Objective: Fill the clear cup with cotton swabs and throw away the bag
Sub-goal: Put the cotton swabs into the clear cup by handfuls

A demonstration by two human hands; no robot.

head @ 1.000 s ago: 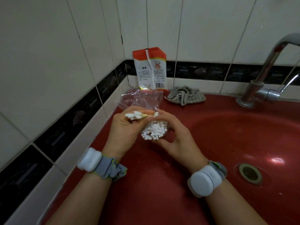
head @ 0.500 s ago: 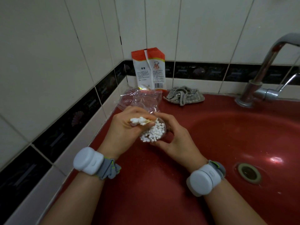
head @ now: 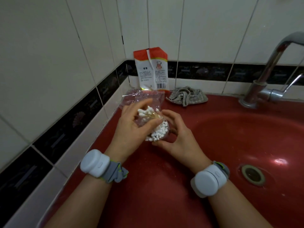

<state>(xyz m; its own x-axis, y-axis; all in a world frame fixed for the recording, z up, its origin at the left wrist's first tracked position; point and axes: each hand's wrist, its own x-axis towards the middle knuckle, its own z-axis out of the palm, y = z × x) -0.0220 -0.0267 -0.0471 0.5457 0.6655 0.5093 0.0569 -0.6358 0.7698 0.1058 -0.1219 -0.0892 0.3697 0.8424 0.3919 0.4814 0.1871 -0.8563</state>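
The clear cup (head: 162,134), tilted and packed with white-tipped cotton swabs, sits in my right hand (head: 177,137), whose fingers curl round it over the red counter. My left hand (head: 131,127) pinches a small bundle of cotton swabs (head: 147,111) just above the cup's mouth, their wooden stems pointing down into it. The crumpled clear plastic bag (head: 141,98) lies on the counter right behind my hands, partly hidden by my left hand.
An orange-and-white packet (head: 152,69) leans upright against the tiled back wall. A grey cloth (head: 186,96) lies beside it. The red sink basin (head: 246,129) with its drain (head: 252,174) is to the right, under a chrome faucet (head: 269,69). A tiled wall runs along the left.
My left hand has turned the swab bundle from lying across the cup to standing over its mouth. Both hands shifted slightly away from me with the cup.
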